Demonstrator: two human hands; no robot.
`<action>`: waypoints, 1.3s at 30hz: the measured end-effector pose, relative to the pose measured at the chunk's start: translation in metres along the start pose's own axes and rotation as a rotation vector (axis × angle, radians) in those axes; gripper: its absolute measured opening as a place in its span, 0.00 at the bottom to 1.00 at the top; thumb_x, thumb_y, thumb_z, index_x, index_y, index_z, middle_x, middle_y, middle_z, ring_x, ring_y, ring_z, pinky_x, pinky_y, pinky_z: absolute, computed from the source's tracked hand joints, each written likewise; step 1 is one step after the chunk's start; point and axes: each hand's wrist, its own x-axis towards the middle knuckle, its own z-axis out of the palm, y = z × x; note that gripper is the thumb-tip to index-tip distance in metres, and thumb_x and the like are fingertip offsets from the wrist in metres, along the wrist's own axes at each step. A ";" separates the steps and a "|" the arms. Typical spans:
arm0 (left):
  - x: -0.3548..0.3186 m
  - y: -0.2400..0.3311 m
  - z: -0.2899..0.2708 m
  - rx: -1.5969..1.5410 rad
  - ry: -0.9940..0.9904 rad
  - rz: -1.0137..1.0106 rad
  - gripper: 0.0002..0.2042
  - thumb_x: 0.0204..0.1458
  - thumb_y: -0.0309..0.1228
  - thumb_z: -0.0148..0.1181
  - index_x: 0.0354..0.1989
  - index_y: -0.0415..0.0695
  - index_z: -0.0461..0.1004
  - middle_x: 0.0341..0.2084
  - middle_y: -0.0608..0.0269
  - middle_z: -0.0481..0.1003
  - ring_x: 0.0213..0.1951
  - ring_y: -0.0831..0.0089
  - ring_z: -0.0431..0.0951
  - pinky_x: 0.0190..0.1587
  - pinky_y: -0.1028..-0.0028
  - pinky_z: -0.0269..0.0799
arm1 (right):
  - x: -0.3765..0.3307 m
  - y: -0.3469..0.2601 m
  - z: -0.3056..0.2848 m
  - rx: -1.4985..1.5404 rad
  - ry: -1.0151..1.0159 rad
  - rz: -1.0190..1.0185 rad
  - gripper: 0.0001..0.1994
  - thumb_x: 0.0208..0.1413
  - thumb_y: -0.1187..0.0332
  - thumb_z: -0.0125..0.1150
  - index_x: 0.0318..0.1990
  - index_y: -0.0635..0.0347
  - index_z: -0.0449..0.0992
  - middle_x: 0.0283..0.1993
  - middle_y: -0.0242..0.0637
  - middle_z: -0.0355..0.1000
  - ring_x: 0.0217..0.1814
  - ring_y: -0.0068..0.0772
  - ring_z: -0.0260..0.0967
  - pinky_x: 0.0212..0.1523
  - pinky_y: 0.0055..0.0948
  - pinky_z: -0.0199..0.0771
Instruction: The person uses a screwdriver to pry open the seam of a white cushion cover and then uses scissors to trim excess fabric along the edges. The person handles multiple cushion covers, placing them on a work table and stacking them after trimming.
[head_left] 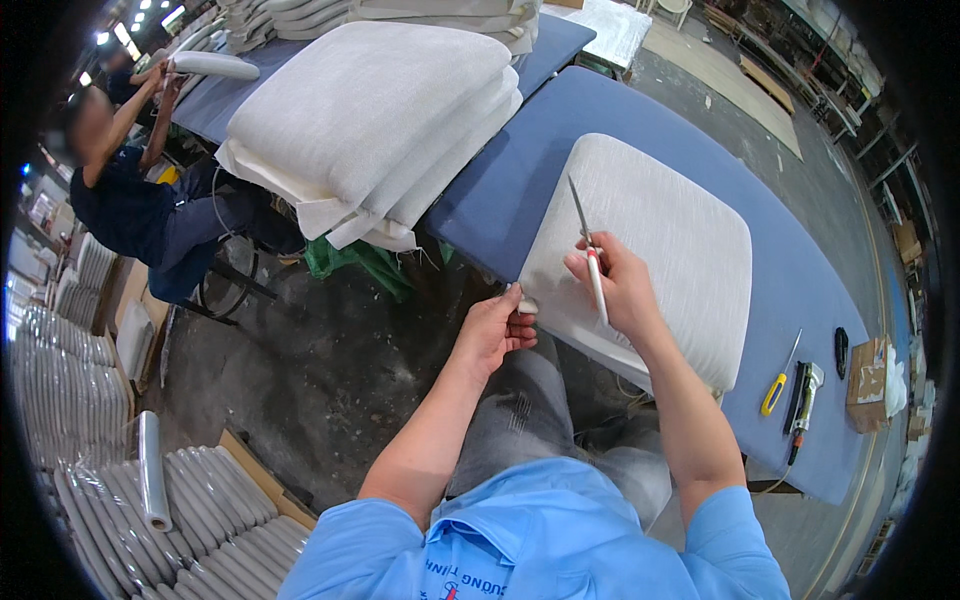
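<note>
Where the left hand [497,330] pinches the near corner of the pale grey cushion [645,255], its fingertips close tightly on a small fold of fabric, and what lies under that fold is hidden. Just right of it, the right hand [612,285] wraps around a long thin tool [590,255] with a white handle and a slim metal blade; the blade points up and away over the cushion's top, and the tool's exact kind is hard to make out. Both hands touch the cushion, which lies flat on the blue desk [800,290], its ribbed weave clean and its edges rounded. Further right of the right hand, near the desk's edge, lie a yellow-handled cutter [773,394], a dark power tool [803,400] and a small cardboard box [866,382] whose contents cannot be seen. Beyond the left hand, a stack of similar cushions [375,125] rises high. Far to its left sits another person [125,200], partly cut off by the dark rim.
</note>
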 end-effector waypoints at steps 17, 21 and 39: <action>-0.086 -0.089 -0.010 1.004 -0.016 0.646 0.08 0.64 0.30 0.61 0.35 0.37 0.78 0.26 0.56 0.77 0.29 0.66 0.79 0.35 0.66 0.75 | 0.028 0.019 0.019 0.661 0.162 0.191 0.15 0.68 0.53 0.65 0.43 0.57 0.76 0.20 0.25 0.68 0.14 0.15 0.64 0.14 0.20 0.62; -0.091 -0.082 -0.079 0.329 0.233 0.091 0.09 0.66 0.32 0.60 0.37 0.39 0.81 0.26 0.65 0.80 0.24 0.79 0.78 0.29 0.74 0.77 | 0.024 0.031 0.018 0.866 0.180 0.160 0.12 0.70 0.60 0.63 0.50 0.58 0.76 0.22 0.26 0.69 0.16 0.18 0.65 0.13 0.22 0.63; 0.070 0.189 -0.313 1.172 0.905 0.538 0.23 0.58 0.36 0.56 0.61 0.39 0.76 0.55 0.40 0.79 0.58 0.45 0.78 0.60 0.55 0.75 | 0.023 0.035 0.012 0.647 0.166 -0.037 0.16 0.73 0.57 0.56 0.53 0.63 0.73 0.24 0.26 0.67 0.16 0.17 0.62 0.13 0.20 0.61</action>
